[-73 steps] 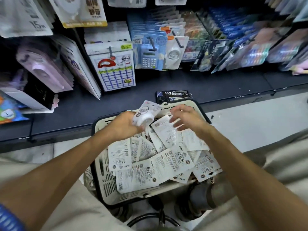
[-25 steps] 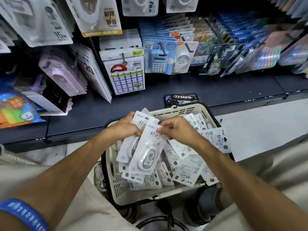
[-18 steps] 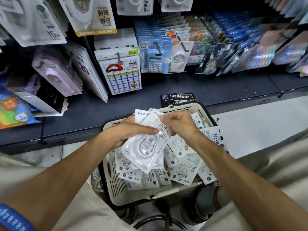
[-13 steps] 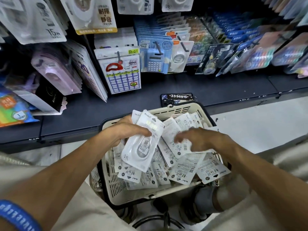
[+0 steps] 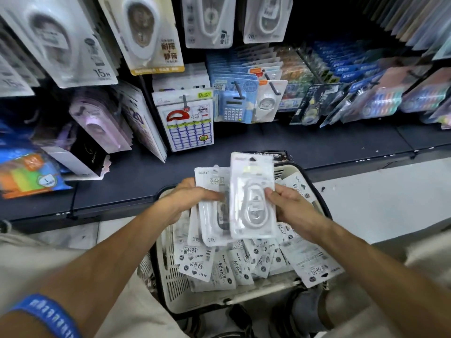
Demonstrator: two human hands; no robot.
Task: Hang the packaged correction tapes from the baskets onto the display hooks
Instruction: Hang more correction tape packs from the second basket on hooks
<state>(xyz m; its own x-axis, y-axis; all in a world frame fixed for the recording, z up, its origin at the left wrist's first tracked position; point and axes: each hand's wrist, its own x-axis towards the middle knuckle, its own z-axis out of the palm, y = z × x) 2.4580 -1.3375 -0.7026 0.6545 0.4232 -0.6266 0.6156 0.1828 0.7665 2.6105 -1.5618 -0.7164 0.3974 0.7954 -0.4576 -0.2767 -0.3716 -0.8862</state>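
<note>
Two hands work above the basket [image 5: 168, 286]. I see my left hand [image 5: 188, 198] gripping a few packaged correction tapes [image 5: 214, 215], and my right hand [image 5: 290, 208] pinching one more pack [image 5: 253, 198] upright just beside them; loose packs [image 5: 219, 267] fill the basket below.

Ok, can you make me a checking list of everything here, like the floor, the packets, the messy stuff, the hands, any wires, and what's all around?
Surface: pale floor beside a dark base shelf.
Job's things: cream basket heaped with loose correction tape packets; none of these hung yet.
Clutter: the packets lie jumbled, some face down.
Hands: left hand grips a small stack of packets; right hand pinches one blister packet in front of that stack.
Cables: nothing seen.
Surroundings: display hooks hold larger 15 m tape packs, a label-sheet pack and a blue calculator pack.
</note>
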